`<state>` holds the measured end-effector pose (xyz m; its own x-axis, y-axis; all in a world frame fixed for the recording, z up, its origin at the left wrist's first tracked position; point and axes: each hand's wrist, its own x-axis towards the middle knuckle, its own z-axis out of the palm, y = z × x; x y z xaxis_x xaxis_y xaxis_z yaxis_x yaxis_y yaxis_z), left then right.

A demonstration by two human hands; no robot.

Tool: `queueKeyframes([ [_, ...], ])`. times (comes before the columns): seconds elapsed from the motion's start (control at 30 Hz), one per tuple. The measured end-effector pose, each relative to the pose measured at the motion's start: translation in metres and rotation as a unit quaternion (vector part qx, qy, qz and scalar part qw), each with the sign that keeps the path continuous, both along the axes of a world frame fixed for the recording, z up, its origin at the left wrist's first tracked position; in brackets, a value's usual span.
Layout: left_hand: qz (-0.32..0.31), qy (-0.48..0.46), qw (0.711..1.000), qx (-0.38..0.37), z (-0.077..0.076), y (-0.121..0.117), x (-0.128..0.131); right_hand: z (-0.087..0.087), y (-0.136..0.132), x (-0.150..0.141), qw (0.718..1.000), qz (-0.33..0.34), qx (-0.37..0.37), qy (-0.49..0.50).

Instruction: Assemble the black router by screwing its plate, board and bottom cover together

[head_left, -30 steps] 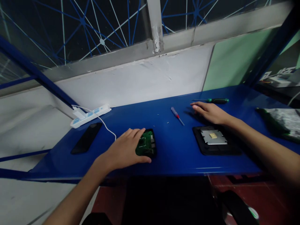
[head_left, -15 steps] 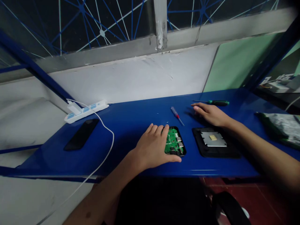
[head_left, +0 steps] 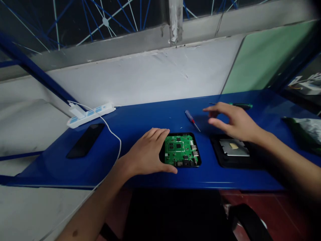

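A black plastic case with a green circuit board (head_left: pixel 178 149) in it lies on the blue table. My left hand (head_left: pixel 149 150) is spread around its left end, fingers along the back edge and thumb near the front; contact is hard to tell. My right hand (head_left: pixel 232 120) is held over the table with fingers and thumb apart, nothing between them. Below it lies a black cover (head_left: pixel 223 162) with a metal plate (head_left: pixel 235 149) bearing a small yellowish pad (head_left: pixel 234 146). Between the hands lies a small screwdriver with a clear handle (head_left: pixel 190 116).
A green-and-black-handled screwdriver (head_left: pixel 242 106) lies behind my right hand, partly covered. On the left are a dark phone (head_left: pixel 85 140), a white power strip (head_left: pixel 91 115) and a white cable (head_left: pixel 119 142) crossing the table edge. A silvery bag (head_left: pixel 308 130) sits at far right.
My left hand has slid left off the circuit board, uncovering most of it. The right hand has lifted and shifted a little right, its thumb and fingers further apart. The view has shifted slightly.
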<state>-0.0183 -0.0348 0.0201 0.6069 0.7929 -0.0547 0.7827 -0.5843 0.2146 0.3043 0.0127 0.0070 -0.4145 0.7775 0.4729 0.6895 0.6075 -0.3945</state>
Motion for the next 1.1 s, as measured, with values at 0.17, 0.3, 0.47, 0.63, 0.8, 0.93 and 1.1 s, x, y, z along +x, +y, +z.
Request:
queueKeyframes([
  [0.17, 0.0, -0.002, 1.0, -0.015, -0.007, 0.003, -0.009, 0.0, -0.018, -0.019, 0.986, 0.137, -0.042, -0.086],
  [0.3, -0.001, 0.001, 1.0, -0.029, -0.007, 0.005, -0.008, -0.006, -0.026, -0.03, 0.975, 0.178, -0.009, -0.132],
  [0.47, 0.01, 0.021, 0.999, -0.032, -0.003, 0.007, -0.005, -0.01, -0.031, -0.038, 0.969, 0.2, -0.009, -0.142],
  [0.63, 0.006, 0.033, 0.999, -0.033, -0.004, 0.01, -0.004, -0.009, -0.032, -0.04, 0.97, 0.215, -0.043, -0.109],
  [0.8, 0.012, 0.032, 0.999, -0.035, -0.004, 0.011, -0.005, -0.009, -0.034, -0.04, 0.969, 0.214, -0.047, -0.113],
  [0.93, 0.012, 0.031, 0.999, -0.04, -0.005, 0.011, -0.005, -0.012, -0.033, -0.04, 0.973, 0.191, -0.041, -0.123],
  [1.1, 0.01, 0.011, 0.999, -0.042, -0.007, 0.009, -0.005, -0.014, -0.029, -0.04, 0.97, 0.2, -0.093, -0.099],
])
